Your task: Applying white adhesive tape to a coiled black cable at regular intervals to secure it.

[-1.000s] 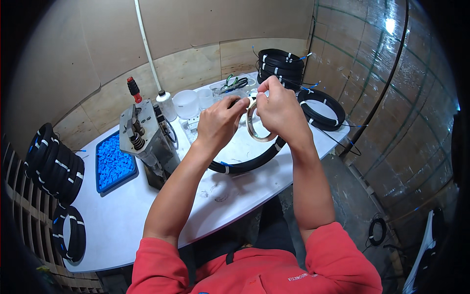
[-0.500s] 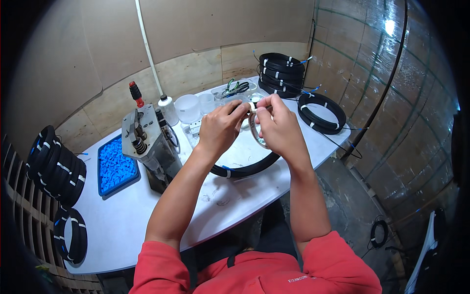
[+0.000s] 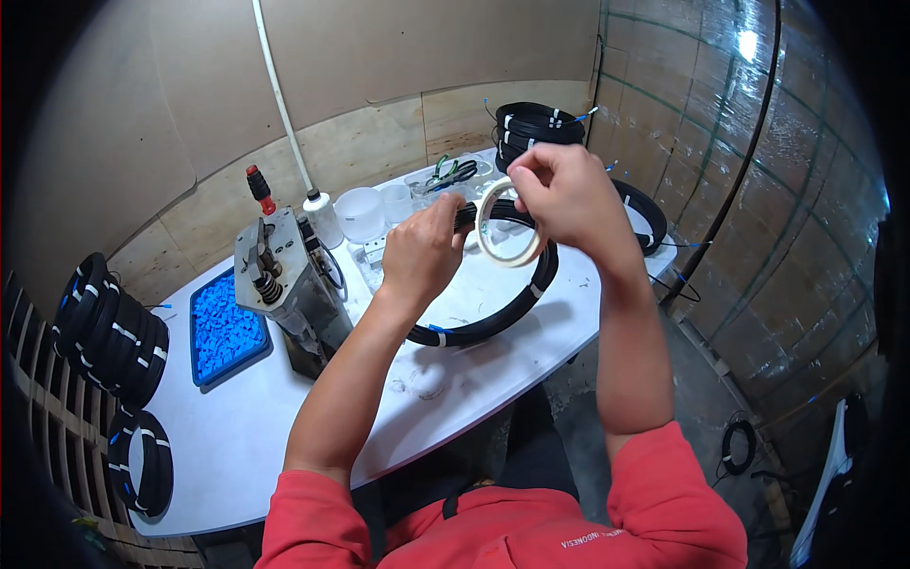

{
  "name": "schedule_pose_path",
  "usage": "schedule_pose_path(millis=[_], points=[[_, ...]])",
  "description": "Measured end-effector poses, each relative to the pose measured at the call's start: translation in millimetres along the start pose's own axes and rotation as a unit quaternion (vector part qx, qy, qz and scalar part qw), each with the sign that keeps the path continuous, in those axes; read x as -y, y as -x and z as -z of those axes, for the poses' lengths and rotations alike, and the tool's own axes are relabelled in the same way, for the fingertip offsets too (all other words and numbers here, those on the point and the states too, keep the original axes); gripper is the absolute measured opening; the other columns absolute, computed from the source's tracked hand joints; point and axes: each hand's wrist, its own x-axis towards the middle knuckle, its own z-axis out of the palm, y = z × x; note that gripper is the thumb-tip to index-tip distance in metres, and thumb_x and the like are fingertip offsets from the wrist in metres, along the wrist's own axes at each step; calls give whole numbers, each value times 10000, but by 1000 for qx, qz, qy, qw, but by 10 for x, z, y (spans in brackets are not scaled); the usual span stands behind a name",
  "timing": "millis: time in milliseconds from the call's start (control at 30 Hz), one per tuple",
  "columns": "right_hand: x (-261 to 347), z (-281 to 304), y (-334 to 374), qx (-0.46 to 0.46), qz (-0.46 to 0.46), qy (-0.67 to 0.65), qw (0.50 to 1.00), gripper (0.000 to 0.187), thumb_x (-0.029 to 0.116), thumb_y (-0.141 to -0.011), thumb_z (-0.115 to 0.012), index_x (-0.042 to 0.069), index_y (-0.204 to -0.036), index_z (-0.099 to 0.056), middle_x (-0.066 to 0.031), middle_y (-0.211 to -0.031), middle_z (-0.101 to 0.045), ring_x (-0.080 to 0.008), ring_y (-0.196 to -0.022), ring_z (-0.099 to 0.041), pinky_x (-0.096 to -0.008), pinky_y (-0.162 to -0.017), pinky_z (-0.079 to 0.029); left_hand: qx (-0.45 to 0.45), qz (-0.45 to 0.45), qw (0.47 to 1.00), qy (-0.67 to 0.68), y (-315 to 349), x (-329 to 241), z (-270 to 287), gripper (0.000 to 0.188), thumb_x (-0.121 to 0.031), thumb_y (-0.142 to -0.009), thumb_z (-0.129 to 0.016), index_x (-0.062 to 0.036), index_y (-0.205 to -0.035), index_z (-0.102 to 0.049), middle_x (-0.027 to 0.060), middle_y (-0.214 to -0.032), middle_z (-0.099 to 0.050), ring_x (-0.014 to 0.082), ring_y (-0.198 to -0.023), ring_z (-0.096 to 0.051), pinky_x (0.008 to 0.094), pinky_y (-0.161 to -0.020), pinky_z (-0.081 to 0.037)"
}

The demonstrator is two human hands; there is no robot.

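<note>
I've left hand [image 3: 424, 245] gripping black round cable coil [image 3: 485, 330], right hand [image 3: 572, 194] pinching cream ring-shaped tape roll [image 3: 513, 262]. White bands [image 3: 536, 290] on; looks unfinished.

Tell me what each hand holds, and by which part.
The left hand grips the black cable coil on its far left side; the right hand holds the tape roll by its upper right rim.

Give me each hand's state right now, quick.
Left hand: closed, holding the black cable coil.
Right hand: closed, holding the pale tape roll.
</note>
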Motion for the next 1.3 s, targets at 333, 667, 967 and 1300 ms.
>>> schedule_pose_path(millis=[333, 667, 967, 1300], points=[[196, 23, -619, 206, -15, 234, 950, 244, 121, -795, -575, -49, -866, -734, -150, -690, -704, -216, -622, -694, -336, -652, -560, 38, 16, 999, -1, -41, -74, -33, 357, -174, -802, -774, -103, -1088, -572, 113, -873, -710, 332, -764, -697, 431, -617, -538], [223, 32, -621, 233, 5, 237, 943, 228, 105, -782, -579, -29, -867, -744, -141, -707, -715, -203, -629, -697, -332, -652, -561, 81, 74, 993, 50, -100, -137, 64, 445, -183, -788, -777, -173, -1209, -631, 98, -1007, -714, 328, -892, -693, 430, -732, -550], [161, 43, -557, 215, 7, 201, 956, 235, 117, -771, -591, -34, -870, -742, -190, -715, -699, -255, -640, -695, -356, -679, -567, 102, 62, 993, 21, -119, -156, 70, 377, -226, -848, -705, -259, -1213, -616, 59, -936, -638, 334, -790, -669, 466, -633, -530], [160, 40, -492, 197, 13, 222, 955, 241, 151, -802, -601, -19, -908, -736, -196, -785, -712, -279, -707, -710, -367, -700, -566, 102, 38, 994, 9, -105, -116, 15, 289, -234, -868, -688, -227, -1152, -641, 73, -931, -634, 341, -755, -671, 466, -616, -534]])
